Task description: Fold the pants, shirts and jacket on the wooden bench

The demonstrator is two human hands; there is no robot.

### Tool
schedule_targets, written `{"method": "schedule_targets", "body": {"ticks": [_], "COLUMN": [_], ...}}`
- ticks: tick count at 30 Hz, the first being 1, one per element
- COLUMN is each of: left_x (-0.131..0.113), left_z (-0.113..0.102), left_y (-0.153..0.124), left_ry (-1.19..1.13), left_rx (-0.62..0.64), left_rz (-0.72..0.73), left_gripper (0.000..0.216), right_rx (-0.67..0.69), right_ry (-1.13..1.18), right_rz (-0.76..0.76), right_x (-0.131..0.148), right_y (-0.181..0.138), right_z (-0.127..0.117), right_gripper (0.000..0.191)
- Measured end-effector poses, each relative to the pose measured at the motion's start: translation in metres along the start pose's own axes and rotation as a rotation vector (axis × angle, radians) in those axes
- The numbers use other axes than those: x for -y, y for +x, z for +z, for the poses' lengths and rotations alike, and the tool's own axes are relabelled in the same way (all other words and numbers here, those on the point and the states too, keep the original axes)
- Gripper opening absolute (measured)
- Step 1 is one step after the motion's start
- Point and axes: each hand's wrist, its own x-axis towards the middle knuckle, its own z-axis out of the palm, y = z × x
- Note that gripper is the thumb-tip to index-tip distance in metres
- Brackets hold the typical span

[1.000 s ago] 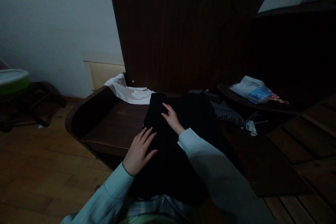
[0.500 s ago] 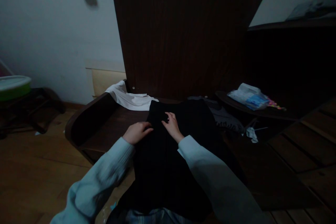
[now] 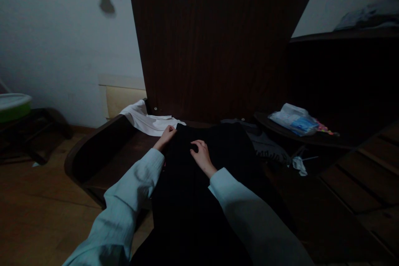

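A black garment lies spread lengthwise over a low dark wooden surface in front of me. My left hand reaches to the garment's far left corner, fingers curled closed on the cloth edge. My right hand rests on the garment near its far end, fingers bent and pinching the black fabric. Both arms wear pale blue sleeves.
A white cloth lies at the far left of the wooden surface. A grey garment and a plastic bag on a dark ledge sit to the right. A tall dark wooden panel stands behind. A green-rimmed tub is far left.
My left hand slid from the garment's near left side up to its far left corner and closed. My right hand's fingers curled from flat into a pinch.
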Motion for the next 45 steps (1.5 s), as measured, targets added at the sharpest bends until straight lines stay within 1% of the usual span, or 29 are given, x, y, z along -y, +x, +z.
{"method": "schedule_targets", "body": {"ticks": [3, 5, 8, 12, 17, 19, 21, 25, 26, 30, 32, 34, 36, 38, 41, 43, 45], "left_x": [-0.003, -0.006, -0.011, -0.014, -0.009, -0.006, -0.004, -0.004, -0.004, -0.006, -0.007, -0.007, -0.006, -0.003, 0.001, -0.001, -0.009], "left_z": [-0.003, -0.004, -0.004, -0.004, 0.001, 0.003, 0.005, 0.004, 0.002, -0.004, -0.006, -0.006, -0.004, -0.001, -0.001, -0.003, -0.007], "left_y": [0.002, 0.003, 0.002, 0.000, -0.002, -0.002, -0.003, -0.009, -0.012, -0.022, -0.025, -0.025, -0.023, -0.021, -0.017, -0.016, -0.018], "left_ry": [-0.061, -0.087, -0.113, -0.114, -0.063, -0.049, -0.044, -0.063, -0.073, -0.133, -0.141, -0.113, -0.063, 0.006, 0.185, 0.312, 0.376], "left_rx": [0.099, 0.129, 0.142, 0.132, 0.162, 0.173, 0.156, 0.053, 0.064, 0.218, 0.259, 0.261, 0.238, 0.203, 0.128, 0.065, 0.062], "left_rz": [-0.005, -0.015, -0.020, 0.014, 0.066, 0.061, 0.051, 0.085, 0.067, -0.057, -0.066, -0.053, -0.030, 0.026, 0.188, 0.302, 0.381], "left_gripper": [0.010, 0.014, 0.019, 0.029, 0.039, 0.041, 0.043, 0.039, 0.037, 0.039, 0.045, 0.053, 0.058, 0.058, 0.049, 0.044, 0.041], "right_rx": [0.006, 0.014, 0.020, 0.029, 0.032, 0.028, 0.029, 0.020, 0.017, 0.047, 0.063, 0.072, 0.075, 0.081, 0.109, 0.125, 0.126], "right_ry": [-0.002, 0.001, -0.001, -0.003, -0.009, -0.006, 0.000, 0.009, 0.012, 0.043, 0.064, 0.090, 0.116, 0.112, 0.036, -0.012, -0.047], "right_rz": [0.000, 0.001, 0.014, 0.015, 0.018, 0.021, 0.013, 0.011, 0.018, 0.026, 0.010, -0.013, -0.038, -0.052, -0.032, -0.024, -0.027], "right_x": [0.001, 0.001, 0.002, 0.003, 0.003, 0.002, 0.001, 0.001, 0.001, 0.004, 0.006, 0.006, 0.006, 0.005, 0.004, 0.003, 0.004], "right_y": [0.000, -0.001, -0.001, 0.000, 0.000, 0.000, 0.000, 0.000, 0.000, -0.001, -0.001, -0.001, 0.000, 0.001, 0.001, 0.001, 0.001], "right_z": [0.000, 0.000, -0.001, -0.001, -0.001, -0.001, -0.001, -0.003, -0.004, -0.008, -0.009, -0.010, -0.011, -0.011, -0.010, -0.009, -0.009], "right_gripper": [0.024, 0.023, 0.023, 0.022, 0.022, 0.022, 0.022, 0.023, 0.023, 0.024, 0.025, 0.026, 0.026, 0.025, 0.024, 0.023, 0.023]}}
